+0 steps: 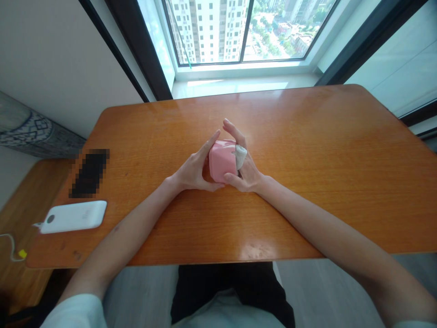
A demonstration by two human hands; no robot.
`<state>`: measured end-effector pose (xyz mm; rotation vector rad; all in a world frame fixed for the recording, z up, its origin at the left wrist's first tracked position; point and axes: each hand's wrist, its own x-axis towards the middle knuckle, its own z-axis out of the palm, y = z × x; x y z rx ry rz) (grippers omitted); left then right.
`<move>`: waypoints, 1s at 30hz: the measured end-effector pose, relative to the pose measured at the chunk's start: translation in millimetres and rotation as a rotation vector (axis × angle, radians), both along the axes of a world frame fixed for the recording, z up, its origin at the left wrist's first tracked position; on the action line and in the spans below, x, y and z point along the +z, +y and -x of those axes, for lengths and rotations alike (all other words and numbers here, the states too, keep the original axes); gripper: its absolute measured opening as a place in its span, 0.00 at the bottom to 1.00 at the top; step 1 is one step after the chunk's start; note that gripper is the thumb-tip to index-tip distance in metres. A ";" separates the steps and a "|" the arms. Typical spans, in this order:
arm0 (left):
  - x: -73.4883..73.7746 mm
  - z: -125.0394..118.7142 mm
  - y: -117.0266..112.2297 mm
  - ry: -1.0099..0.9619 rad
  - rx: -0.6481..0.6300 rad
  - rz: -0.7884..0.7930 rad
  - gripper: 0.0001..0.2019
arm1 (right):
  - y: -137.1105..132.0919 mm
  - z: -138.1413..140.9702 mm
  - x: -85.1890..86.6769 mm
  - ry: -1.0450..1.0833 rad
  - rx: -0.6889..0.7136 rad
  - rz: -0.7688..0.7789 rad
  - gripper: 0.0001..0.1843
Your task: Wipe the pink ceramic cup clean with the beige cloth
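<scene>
Both my hands are at the middle of the table, around a small pink box-like thing (221, 160) with rounded corners and a shiny surface. My left hand (197, 169) clasps its left side, fingers at the top edge and thumb along the bottom. From the right, my right hand (249, 171) grips it with the thumb on its lower front corner, while one finger sticks up beyond it. A crumpled-looking grey-white piece (241, 156) shows at the pink thing's right end, against my right palm. Whether it is a part of the pink thing or separate, I cannot tell.
The brown wooden table (324, 173) stands against a window ledge (246, 86). At its left side lie a white oblong device (75, 217) with a cable and a dark pixelated rectangle (89, 174). A patterned cushion-like thing (37, 130) is beyond the left edge.
</scene>
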<state>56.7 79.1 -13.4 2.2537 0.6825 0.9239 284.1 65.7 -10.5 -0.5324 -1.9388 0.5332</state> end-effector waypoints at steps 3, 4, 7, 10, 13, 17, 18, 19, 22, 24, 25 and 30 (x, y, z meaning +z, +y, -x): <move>-3.7 -0.1 3.2 -0.037 -0.042 0.074 0.69 | -0.1 -0.3 -1.4 -0.018 -0.025 0.014 0.43; -4.4 -0.4 4.4 -0.058 -0.062 0.087 0.69 | 0.1 -0.7 -2.3 -0.029 -0.035 0.019 0.43; -4.6 -1.9 7.5 -0.124 -0.132 0.145 0.67 | 0.8 -1.8 -5.5 -0.059 -0.034 0.023 0.44; -3.1 -2.7 9.3 -0.183 -0.187 0.248 0.60 | 1.2 -1.6 -8.0 -0.063 -0.011 -0.006 0.43; -1.5 -1.7 9.9 -0.205 -0.211 0.351 0.52 | 0.2 0.4 -9.0 -0.071 -0.015 -0.033 0.45; -0.8 -0.1 9.5 -0.193 -0.193 0.402 0.50 | -1.9 3.0 -8.9 -0.061 -0.020 -0.083 0.40; -1.1 0.0 9.5 -0.185 -0.188 0.400 0.51 | -2.1 3.1 -8.7 -0.046 -0.028 -0.096 0.38; -1.6 0.0 9.7 -0.177 -0.184 0.393 0.51 | -2.1 3.1 -8.6 -0.029 -0.040 -0.107 0.37; -4.8 -0.5 12.0 -0.178 -0.176 0.319 0.53 | -1.2 1.9 -7.5 0.016 -0.070 -0.115 0.37; -8.1 -0.7 14.4 -0.219 -0.170 0.248 0.57 | -0.3 0.7 -6.2 0.022 -0.077 -0.097 0.37; -9.9 -0.8 15.4 -0.239 -0.171 0.212 0.59 | 0.0 0.1 -5.3 0.022 -0.078 -0.081 0.36; -17.3 -4.1 14.6 -0.104 -0.120 -0.032 0.72 | -0.6 -2.4 0.1 0.074 -0.117 0.026 0.34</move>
